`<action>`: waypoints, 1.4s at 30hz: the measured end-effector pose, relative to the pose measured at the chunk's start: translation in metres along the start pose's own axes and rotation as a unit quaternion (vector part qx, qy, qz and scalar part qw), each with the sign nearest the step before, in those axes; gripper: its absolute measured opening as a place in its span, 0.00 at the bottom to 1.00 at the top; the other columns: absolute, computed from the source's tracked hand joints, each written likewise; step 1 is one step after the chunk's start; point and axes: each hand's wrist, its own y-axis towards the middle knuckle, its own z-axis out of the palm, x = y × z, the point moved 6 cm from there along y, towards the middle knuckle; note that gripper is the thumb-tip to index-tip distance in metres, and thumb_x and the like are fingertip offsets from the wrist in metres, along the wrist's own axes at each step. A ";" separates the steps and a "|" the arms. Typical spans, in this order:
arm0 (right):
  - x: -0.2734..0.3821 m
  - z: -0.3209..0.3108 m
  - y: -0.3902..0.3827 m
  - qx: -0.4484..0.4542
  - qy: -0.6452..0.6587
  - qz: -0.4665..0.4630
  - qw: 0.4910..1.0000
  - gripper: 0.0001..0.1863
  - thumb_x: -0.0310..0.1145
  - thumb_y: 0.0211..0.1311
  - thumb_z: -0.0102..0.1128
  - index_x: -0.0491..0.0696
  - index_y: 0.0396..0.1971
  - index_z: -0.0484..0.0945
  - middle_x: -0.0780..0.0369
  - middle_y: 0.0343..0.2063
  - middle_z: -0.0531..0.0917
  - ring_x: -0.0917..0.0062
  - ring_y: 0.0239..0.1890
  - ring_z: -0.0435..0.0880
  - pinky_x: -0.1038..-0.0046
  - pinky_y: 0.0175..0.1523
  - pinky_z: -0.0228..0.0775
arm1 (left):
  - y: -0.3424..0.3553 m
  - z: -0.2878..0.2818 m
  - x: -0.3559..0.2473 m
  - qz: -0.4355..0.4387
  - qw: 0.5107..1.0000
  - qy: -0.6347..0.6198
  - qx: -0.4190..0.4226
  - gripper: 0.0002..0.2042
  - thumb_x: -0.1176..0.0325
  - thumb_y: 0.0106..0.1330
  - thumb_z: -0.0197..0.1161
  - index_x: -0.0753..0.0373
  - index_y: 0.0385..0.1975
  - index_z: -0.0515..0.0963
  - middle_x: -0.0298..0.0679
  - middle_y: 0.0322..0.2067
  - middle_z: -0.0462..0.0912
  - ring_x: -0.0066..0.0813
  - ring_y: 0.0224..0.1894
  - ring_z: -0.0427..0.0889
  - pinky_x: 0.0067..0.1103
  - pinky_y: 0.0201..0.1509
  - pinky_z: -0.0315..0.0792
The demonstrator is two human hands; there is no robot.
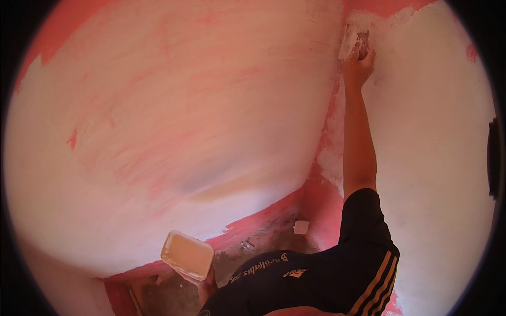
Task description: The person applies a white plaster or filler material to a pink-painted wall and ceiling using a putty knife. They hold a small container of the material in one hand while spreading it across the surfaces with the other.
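Note:
My right arm reaches up to the corner where two walls meet. There my right hand (360,69) is closed round the handle of a plastering trowel (348,42), its blade smeared with pale filler and held at the right-hand wall (432,142). Low on the left, my left hand (207,285) grips a shallow rectangular plastic tub (187,256) from beneath and its side. The tub looks to hold a smooth pale filler, and it hides most of the fingers of that hand.
A wide left-hand wall (211,105) carries whitish filler with red paint showing in streaks. Red bands run along the top and bottom of the walls. On the dirty floor (226,263) lie a small pale container (301,227) near the corner and some scraps.

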 end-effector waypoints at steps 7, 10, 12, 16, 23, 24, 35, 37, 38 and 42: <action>-0.074 0.058 0.065 0.028 -0.020 -0.125 0.992 0.18 0.32 0.63 0.56 0.39 0.49 0.74 0.49 0.36 0.83 0.58 0.38 0.85 0.63 0.46 0.75 | 0.011 0.077 0.153 0.017 0.999 0.022 -0.035 0.29 0.38 0.72 0.48 0.51 0.63 0.67 0.32 0.54 0.76 0.33 0.55 0.77 0.37 0.56 0.75; -0.116 0.069 0.084 0.036 -0.021 -0.079 0.996 0.18 0.32 0.63 0.56 0.39 0.50 0.74 0.50 0.34 0.84 0.58 0.36 0.85 0.63 0.45 0.75 | 0.009 0.091 0.188 0.027 0.998 0.040 -0.047 0.28 0.38 0.72 0.47 0.51 0.63 0.68 0.33 0.53 0.76 0.34 0.54 0.77 0.38 0.55 0.76; -0.122 0.066 0.094 -0.019 -0.045 -0.163 0.985 0.16 0.32 0.63 0.56 0.40 0.48 0.76 0.52 0.31 0.84 0.58 0.33 0.85 0.63 0.41 0.76 | 0.008 0.095 0.204 0.041 0.995 0.060 -0.064 0.28 0.38 0.72 0.47 0.51 0.62 0.68 0.33 0.52 0.77 0.34 0.53 0.77 0.39 0.54 0.76; -0.086 0.070 0.075 0.001 -0.001 -0.219 0.976 0.14 0.31 0.63 0.56 0.41 0.45 0.79 0.54 0.33 0.85 0.58 0.33 0.85 0.64 0.39 0.76 | -0.003 0.094 0.220 0.108 0.964 0.188 -0.154 0.28 0.37 0.72 0.46 0.50 0.61 0.69 0.33 0.51 0.77 0.35 0.52 0.78 0.40 0.53 0.76; 0.034 0.064 -0.043 0.164 0.236 -0.304 0.908 0.21 0.19 0.44 0.60 0.46 0.43 0.81 0.57 0.30 0.80 0.62 0.32 0.80 0.63 0.40 0.75 | -0.022 0.136 0.246 0.137 0.928 0.343 -0.050 0.26 0.47 0.75 0.50 0.50 0.68 0.60 0.31 0.60 0.70 0.26 0.58 0.73 0.31 0.59 0.71; 0.031 0.061 -0.043 0.184 0.252 -0.310 0.898 0.18 0.18 0.45 0.59 0.46 0.40 0.81 0.58 0.31 0.81 0.64 0.34 0.81 0.67 0.39 0.75 | -0.023 0.140 0.252 0.106 0.974 0.196 -0.031 0.25 0.46 0.75 0.49 0.49 0.67 0.62 0.30 0.58 0.72 0.26 0.57 0.73 0.31 0.60 0.71; -0.049 0.058 -0.003 -0.017 -0.065 -0.175 0.982 0.14 0.35 0.63 0.60 0.38 0.39 0.79 0.53 0.32 0.83 0.58 0.35 0.83 0.60 0.42 0.75 | -0.010 0.058 0.127 0.051 0.995 -0.007 -0.087 0.26 0.39 0.75 0.43 0.50 0.62 0.70 0.29 0.54 0.77 0.30 0.56 0.76 0.32 0.59 0.72; 0.031 0.076 -0.076 0.048 -0.027 -0.218 0.974 0.11 0.30 0.57 0.59 0.39 0.37 0.79 0.53 0.32 0.83 0.55 0.35 0.82 0.59 0.42 0.74 | -0.008 0.030 0.089 0.037 0.995 -0.045 -0.081 0.27 0.39 0.73 0.47 0.49 0.63 0.69 0.31 0.55 0.78 0.34 0.57 0.77 0.40 0.60 0.72; 0.083 0.077 -0.117 0.043 0.023 -0.247 0.968 0.11 0.27 0.54 0.58 0.39 0.37 0.80 0.53 0.32 0.82 0.54 0.36 0.81 0.59 0.41 0.74 | -0.010 0.013 0.067 0.041 0.992 -0.042 -0.111 0.27 0.39 0.73 0.47 0.49 0.63 0.69 0.31 0.55 0.78 0.34 0.57 0.77 0.40 0.60 0.72; 0.319 0.087 -0.298 0.238 0.190 -0.280 0.910 0.34 0.19 0.50 0.57 0.48 0.63 0.72 0.53 0.57 0.77 0.62 0.39 0.77 0.57 0.52 0.69 | -0.022 -0.033 -0.025 0.045 0.995 -0.031 -0.081 0.28 0.39 0.72 0.49 0.48 0.64 0.68 0.31 0.57 0.76 0.34 0.59 0.75 0.39 0.64 0.70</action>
